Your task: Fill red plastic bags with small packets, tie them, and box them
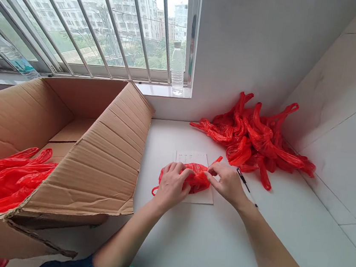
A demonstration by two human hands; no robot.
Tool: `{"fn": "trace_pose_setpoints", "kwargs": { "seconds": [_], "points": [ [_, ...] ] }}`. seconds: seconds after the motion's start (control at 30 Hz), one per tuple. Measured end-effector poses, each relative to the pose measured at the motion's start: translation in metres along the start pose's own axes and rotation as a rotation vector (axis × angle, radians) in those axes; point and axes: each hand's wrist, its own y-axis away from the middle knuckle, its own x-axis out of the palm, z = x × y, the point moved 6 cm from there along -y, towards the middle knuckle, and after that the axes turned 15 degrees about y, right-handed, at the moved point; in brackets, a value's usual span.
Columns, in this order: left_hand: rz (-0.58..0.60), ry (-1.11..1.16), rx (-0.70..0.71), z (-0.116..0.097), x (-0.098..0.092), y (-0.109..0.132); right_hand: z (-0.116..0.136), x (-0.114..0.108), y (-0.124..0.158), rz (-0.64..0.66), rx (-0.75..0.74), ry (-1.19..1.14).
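Note:
A crumpled red plastic bag [196, 185] lies over a sheet of paper [201, 198] with some print on its upper part. My left hand [172, 182] rests on the bag's left part, its fingers curled and gripping the thin plastic. At the other end my right hand [226, 179] pinches the bag between thumb and fingers, and a twisted red tip sticks up beyond them. A loop of the bag pokes out under my left hand. Just right of my right hand is a black pen [243, 179], partly covered by the wrist.
A heap of red plastic bags [254, 138] lies against the wall at the back right. On the left stands an open cardboard box [98, 154] with red bags [8, 178] inside. A water bottle [177, 71] stands on the windowsill; another bottle [21, 64] is farther left, by the window bars.

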Motion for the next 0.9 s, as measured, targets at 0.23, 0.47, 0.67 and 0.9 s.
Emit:
{"fn": "trace_pose_setpoints", "kwargs": {
  "seconds": [0.23,0.47,0.67,0.9],
  "points": [
    [0.009,-0.068,-0.043,0.019,0.037,0.016,0.028,0.071,0.011,0.091,-0.118,0.199],
    [0.055,-0.078,-0.084,0.026,0.042,0.015,0.022,0.088,0.015,0.239,-0.092,0.177],
    [0.085,-0.055,-0.102,0.027,0.042,0.014,0.024,0.084,0.013,0.244,-0.092,0.152],
    [0.092,-0.058,-0.11,0.028,0.043,0.015,0.024,0.082,0.013,0.247,-0.077,0.135]
  ]
}}
